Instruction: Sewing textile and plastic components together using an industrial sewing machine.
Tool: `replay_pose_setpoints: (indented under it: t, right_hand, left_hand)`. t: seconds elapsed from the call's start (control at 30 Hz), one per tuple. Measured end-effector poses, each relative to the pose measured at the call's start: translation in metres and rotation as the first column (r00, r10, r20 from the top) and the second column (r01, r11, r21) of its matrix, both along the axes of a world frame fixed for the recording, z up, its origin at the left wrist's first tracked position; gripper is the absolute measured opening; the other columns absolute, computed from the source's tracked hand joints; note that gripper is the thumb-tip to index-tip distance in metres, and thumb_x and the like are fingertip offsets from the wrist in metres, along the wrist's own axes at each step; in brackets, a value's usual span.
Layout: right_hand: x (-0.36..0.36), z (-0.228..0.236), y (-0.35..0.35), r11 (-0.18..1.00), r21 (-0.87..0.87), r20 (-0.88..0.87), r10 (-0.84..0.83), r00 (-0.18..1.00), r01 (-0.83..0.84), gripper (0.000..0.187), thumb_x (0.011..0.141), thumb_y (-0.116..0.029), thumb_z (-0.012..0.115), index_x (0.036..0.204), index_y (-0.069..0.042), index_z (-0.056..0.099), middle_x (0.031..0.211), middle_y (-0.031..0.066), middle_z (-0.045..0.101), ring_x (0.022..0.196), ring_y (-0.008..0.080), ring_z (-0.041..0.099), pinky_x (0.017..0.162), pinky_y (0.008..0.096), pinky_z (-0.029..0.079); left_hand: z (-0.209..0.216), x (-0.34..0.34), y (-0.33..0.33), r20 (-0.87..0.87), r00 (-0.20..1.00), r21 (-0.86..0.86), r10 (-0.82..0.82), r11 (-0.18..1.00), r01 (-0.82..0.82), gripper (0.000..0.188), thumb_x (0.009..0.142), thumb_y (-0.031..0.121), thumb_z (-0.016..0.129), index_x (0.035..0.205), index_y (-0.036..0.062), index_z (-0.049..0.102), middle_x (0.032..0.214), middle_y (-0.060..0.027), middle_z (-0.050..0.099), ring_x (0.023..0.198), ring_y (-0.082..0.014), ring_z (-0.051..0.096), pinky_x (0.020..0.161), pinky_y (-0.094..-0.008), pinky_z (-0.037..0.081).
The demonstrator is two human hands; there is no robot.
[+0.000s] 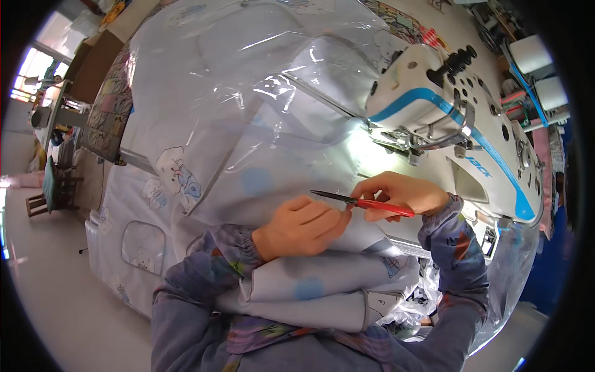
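Note:
My right hand (404, 191) holds small red-handled scissors (387, 207), their dark blades pointing left above my left hand. Closed with its fingertips together, my left hand (302, 229) sits just below the blades. Whatever lies between its fingers is too small or hidden to make out. Under both hands spreads a pale, shiny sheet material (248, 155) with blue dots and cartoon animal prints. A folded part of it lies across my lap.
A white and blue sewing machine (427, 93) stands at the right, its lamp lighting the material by the needle area. White thread cones (532, 54) are at the far right. A small wooden chair (52, 189) and a brown cardboard box (93, 65) stand at the left.

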State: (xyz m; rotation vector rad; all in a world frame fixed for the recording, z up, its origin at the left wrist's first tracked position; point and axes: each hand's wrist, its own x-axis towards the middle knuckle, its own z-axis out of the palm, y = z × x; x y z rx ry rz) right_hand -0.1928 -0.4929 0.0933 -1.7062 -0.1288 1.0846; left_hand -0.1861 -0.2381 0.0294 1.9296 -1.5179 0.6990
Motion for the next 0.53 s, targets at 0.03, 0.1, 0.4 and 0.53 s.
replay_pose_setpoints:
  t: [0.03, 0.1, 0.4, 0.53]
  right_hand:
    - [0.005, 0.000, 0.007, 0.999, -0.033, 0.051, 0.029, 0.998, -0.027, 0.041, 0.088, -0.028, 0.076, 0.119, -0.003, 0.064, 0.082, -0.0006, 0.055, 0.060, 0.0071, 0.053, 0.051, 0.0225, 0.042]
    - [0.017, 0.002, 0.022, 0.999, -0.008, 0.009, 0.036, 0.999, -0.036, 0.041, 0.088, -0.029, 0.076, 0.119, -0.004, 0.064, 0.083, -0.0004, 0.056, 0.060, 0.0074, 0.053, 0.051, 0.0226, 0.042]
    - [0.057, 0.013, 0.091, 0.996, 0.064, 0.009, 0.054, 0.999, -0.054, 0.054, 0.086, -0.046, 0.077, 0.115, -0.001, 0.066, 0.084, 0.0018, 0.062, 0.065, 0.0086, 0.053, 0.057, 0.0244, 0.044]
    - [0.070, 0.015, 0.116, 0.994, 0.037, 0.056, 0.097, 0.994, -0.099, 0.056, 0.084, -0.050, 0.077, 0.115, -0.005, 0.067, 0.091, 0.0032, 0.064, 0.066, 0.0097, 0.053, 0.059, 0.0254, 0.045]
  left_hand:
    - [0.002, -0.002, 0.000, 0.006, 1.000, 0.004, 0.013, 1.000, -0.013, 0.031, 0.068, 0.008, 0.071, 0.098, 0.0087, 0.075, 0.090, 0.0029, 0.062, 0.076, -0.0111, 0.059, 0.062, -0.0237, 0.045]
    - [0.005, -0.004, 0.003, 0.022, 1.000, -0.095, -0.014, 0.995, 0.016, 0.028, 0.068, 0.008, 0.073, 0.095, 0.0089, 0.075, 0.091, 0.0029, 0.061, 0.074, -0.0106, 0.058, 0.059, -0.0232, 0.043]
    - [0.021, -0.019, 0.019, 0.027, 0.999, -0.175, -0.045, 0.983, 0.049, 0.023, 0.070, 0.007, 0.074, 0.093, 0.0084, 0.075, 0.091, 0.0024, 0.061, 0.072, -0.0097, 0.056, 0.057, -0.0226, 0.040]
    - [0.030, -0.026, 0.027, 0.018, 0.999, -0.150, -0.046, 0.988, 0.048, 0.023, 0.075, 0.010, 0.073, 0.097, 0.0050, 0.073, 0.092, 0.0015, 0.059, 0.084, -0.0107, 0.058, 0.063, -0.0236, 0.045]
